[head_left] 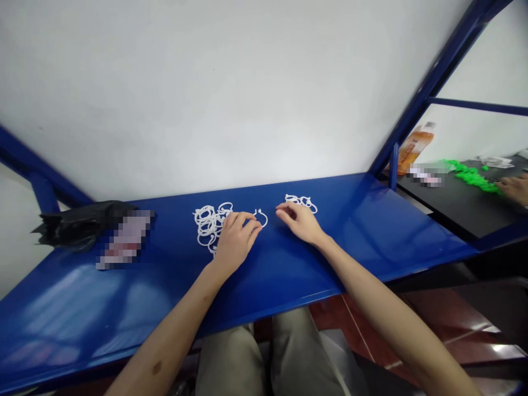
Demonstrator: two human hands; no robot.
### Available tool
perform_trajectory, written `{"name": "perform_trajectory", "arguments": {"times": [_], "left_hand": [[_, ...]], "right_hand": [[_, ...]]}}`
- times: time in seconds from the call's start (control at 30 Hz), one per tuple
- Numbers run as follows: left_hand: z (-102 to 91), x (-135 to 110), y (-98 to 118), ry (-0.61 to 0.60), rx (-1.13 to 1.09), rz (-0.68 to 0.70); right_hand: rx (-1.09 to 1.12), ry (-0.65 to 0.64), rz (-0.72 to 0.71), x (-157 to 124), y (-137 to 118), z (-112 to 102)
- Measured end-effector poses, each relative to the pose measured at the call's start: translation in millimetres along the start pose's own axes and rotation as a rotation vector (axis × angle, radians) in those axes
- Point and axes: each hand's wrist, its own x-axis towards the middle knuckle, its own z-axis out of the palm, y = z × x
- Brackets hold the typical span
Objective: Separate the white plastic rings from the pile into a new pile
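Observation:
My left hand is over the right side of a larger pile of white loops, hiding part of it. A single thin white loop with a small knob on top stands out at its thumb and index finger, which appear to grip it. To the right, my right hand hovers with bent fingers, thumb and fingertips slightly apart, nothing visible between them. Just behind it lies a smaller group of white loops, partly covered by the hand.
The blue table meets a white wall at the back. A black plastic bag and a blurred-out item lie on the left. Beyond a blue frame post, a dark table holds green pieces, a bottle and another person's hand.

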Motion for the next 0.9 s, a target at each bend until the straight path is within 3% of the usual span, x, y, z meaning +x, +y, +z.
{"name": "perform_trajectory", "arguments": {"times": [0.07,0.17,0.33,0.53,0.73,0.9], "left_hand": [[-0.6,0,4,0.006,-0.006,0.062],[-0.6,0,7,0.021,-0.038,0.098],[-2.3,2,6,0.150,-0.149,-0.082],[-3.6,3,4,-0.031,-0.270,-0.118],[-3.4,-3,7,-0.087,-0.288,-0.107],[-2.7,-1,4,-0.057,-0.248,-0.108]], "right_hand": [[0.140,-0.125,0.013,-4,-10,13],[0.244,-0.167,0.020,-8,-15,22],[0.140,-0.162,-0.089,-8,-13,17],[0.116,-0.249,-0.256,-9,-15,17],[0.004,-0.269,-0.443,-12,-13,16],[-0.048,-0.231,-0.414,-13,-15,20]]}}
